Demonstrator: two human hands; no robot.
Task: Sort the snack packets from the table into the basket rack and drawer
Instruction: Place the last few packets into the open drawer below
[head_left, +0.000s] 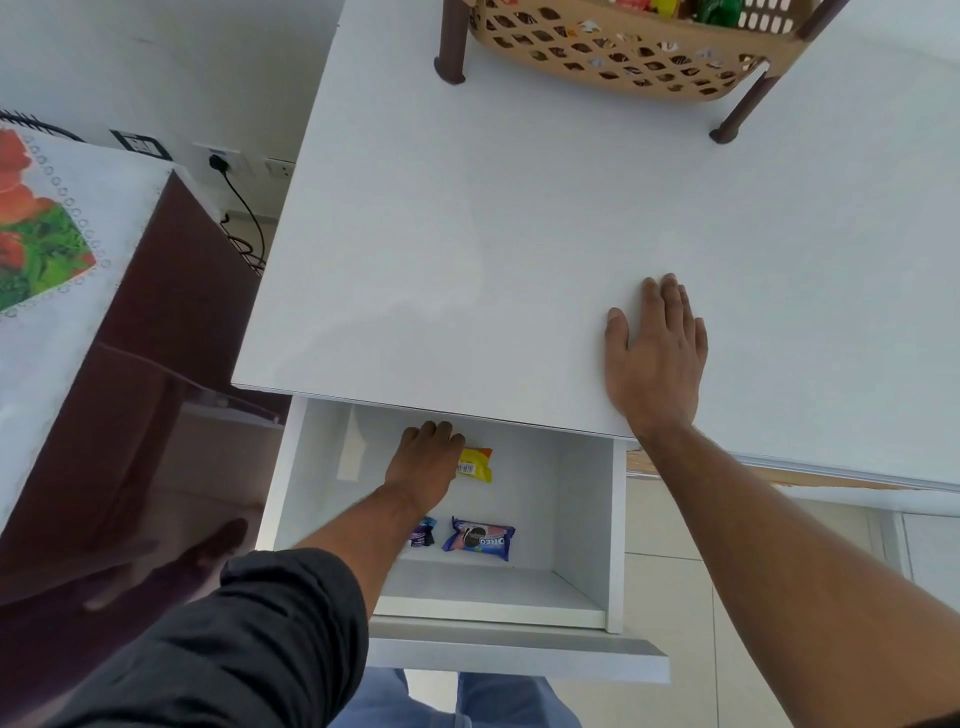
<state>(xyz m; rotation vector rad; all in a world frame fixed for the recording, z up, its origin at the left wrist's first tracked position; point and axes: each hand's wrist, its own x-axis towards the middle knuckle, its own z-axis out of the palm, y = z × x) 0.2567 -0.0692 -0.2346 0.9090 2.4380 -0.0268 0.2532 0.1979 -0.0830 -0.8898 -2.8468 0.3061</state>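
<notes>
At the far left stands a dark brown cabinet (171, 322) with a flowered cloth (47, 234) on top, and it has no part in the work. Next to it the white drawer (582, 499) is pulled out from under the table (467, 234), so that packets can be dropped in from above. The left hand (426, 467) reaches deep into the drawer, palm down, fingers bent at the back under the table edge; it touches the yellow packet (480, 464), but I cannot tell if it grips the packet or only pushes it to the back. Nearer to the person lie a small purple packet (423, 534), half hidden by the forearm, and just beside it a blue biscuit packet (480, 538). To the right, the right hand (657, 353) lies flat and open on the table near its front edge, holding nothing; probably it supports the body while the person leans. At the top right the beige basket rack (623, 57) stands on brown legs with colourful packets inside. No packet is visible on the table, so the sorting seems almost finished.
</notes>
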